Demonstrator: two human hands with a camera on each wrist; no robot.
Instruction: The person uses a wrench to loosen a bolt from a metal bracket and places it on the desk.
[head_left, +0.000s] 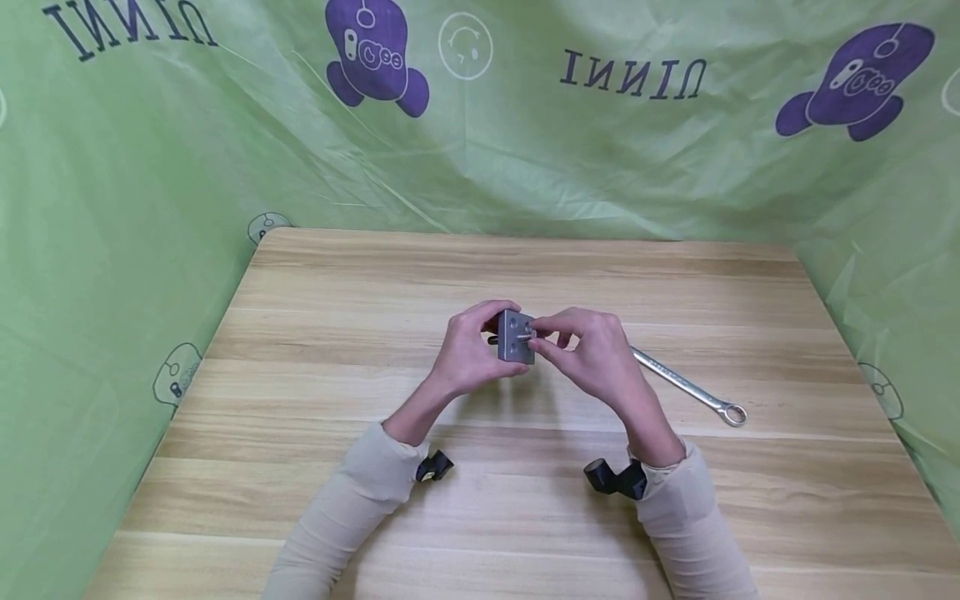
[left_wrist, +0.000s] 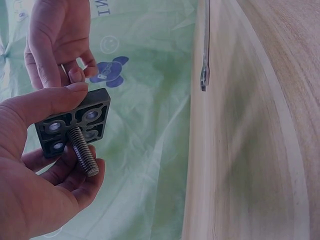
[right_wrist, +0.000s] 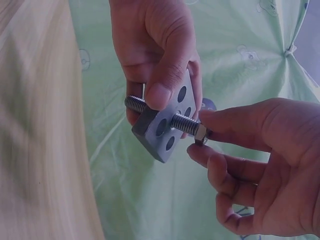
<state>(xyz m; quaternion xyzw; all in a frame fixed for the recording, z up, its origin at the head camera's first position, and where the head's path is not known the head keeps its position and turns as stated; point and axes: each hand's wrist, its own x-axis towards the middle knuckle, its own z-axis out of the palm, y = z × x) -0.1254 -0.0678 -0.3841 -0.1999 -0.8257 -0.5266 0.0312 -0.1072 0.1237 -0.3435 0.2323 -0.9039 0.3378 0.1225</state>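
So the left hand [head_left: 468, 350] steadies the square grey metal plate [right_wrist: 167, 127] while right-hand fingers [right_wrist: 220, 122] pinch the threaded steel bolt's [right_wrist: 187, 124] head to twist it.

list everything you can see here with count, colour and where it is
metal plate: 1, grey with round holes, held above the table
bolt: 1, silver, threaded, passed through the plate
wrench: 1, silver, lying on the table to the right of the hands
table: 1, light wood
backdrop sheet: 1, green with purple figures, behind and beside the table
left hand: 1, grips the plate
right hand: 1, pinches the bolt's head end
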